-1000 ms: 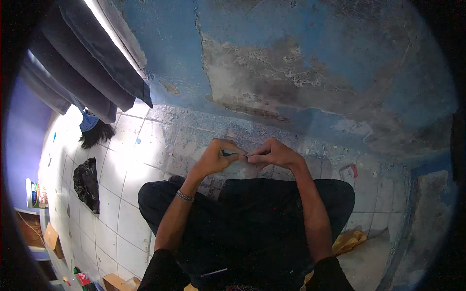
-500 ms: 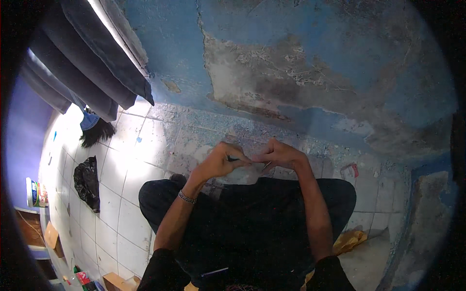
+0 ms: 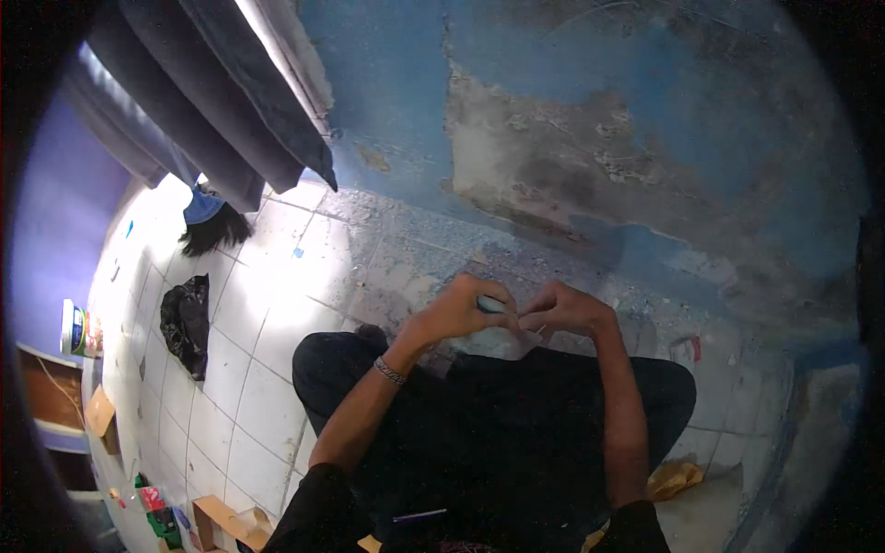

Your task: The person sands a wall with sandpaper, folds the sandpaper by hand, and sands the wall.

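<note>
Close together over the front of my crossed legs, both hands work at one spot. My left hand (image 3: 466, 306), with a chain bracelet at the wrist, is closed around a small blue-grey object (image 3: 491, 303) of a kind I cannot tell; part of it is hidden by the fingers. Facing it, my right hand (image 3: 562, 309) is pinched, and something thin and pale shows at its fingertips. Just below the fingers is a whitish, see-through plastic bag (image 3: 493, 344). Whether the fingertips grip its edge is not clear.
Peeling blue wall (image 3: 544, 175) stands ahead, with flakes and dust on the tiles below. A broom (image 3: 212, 221), dark curtain (image 3: 230, 111), black plastic bag (image 3: 186, 324), tub (image 3: 78, 329) and open cardboard box (image 3: 226, 525) are to the left. Yellow wrapping (image 3: 675, 479) lies right. A pen (image 3: 419, 516) is near me.
The view has shifted, so the scene sits farther right. My left hand has turned, and more of the blue-grey object shows in it. Both hands stay close together.
</note>
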{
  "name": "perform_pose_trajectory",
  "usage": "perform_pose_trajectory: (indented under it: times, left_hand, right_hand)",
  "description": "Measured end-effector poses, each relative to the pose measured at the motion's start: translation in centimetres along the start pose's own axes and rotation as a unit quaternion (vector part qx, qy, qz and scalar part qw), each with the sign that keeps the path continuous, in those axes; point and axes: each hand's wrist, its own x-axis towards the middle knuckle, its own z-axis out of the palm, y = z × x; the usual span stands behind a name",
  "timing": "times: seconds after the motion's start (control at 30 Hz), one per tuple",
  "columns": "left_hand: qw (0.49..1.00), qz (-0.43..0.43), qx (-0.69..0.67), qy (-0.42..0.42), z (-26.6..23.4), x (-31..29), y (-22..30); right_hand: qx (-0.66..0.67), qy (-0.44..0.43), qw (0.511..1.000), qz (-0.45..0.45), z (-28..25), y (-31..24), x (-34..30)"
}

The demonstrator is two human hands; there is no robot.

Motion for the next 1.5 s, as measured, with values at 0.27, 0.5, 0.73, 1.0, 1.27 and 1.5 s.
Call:
perform_pose_trajectory:
  times: [0.27,0.5,0.73,1.0,1.27,1.5]
  left_hand:
    - [0.995,-0.086,-0.008,0.042,0.2,0.2,-1.2]
    - [0.985,-0.155,0.004,0.072,0.2,0.5,-1.5]
    - [0.992,-0.099,0.050,0.059,0.5,0.3,-2.9]
    - [0.991,-0.093,0.090,0.025,0.3,0.2,-3.0]
    - [0.988,-0.155,0.026,0.004,-0.4,0.5,-1.3]
    - [0.992,-0.123,0.030,-0.012,-0.5,0.2,-2.3]
  right_hand:
    - [0.051,0.060,0.996,-0.032,0.2,0.9,0.7]
    - [0.131,0.104,0.984,-0.058,-0.2,1.0,0.9]
    - [0.092,0.112,0.985,-0.089,-0.5,2.3,1.4]
    - [0.121,0.091,0.983,-0.099,-0.5,2.2,1.6]
    - [0.075,0.099,0.990,-0.063,-0.8,1.8,1.0]
    - [0.060,0.099,0.990,-0.086,-0.7,2.0,1.1]
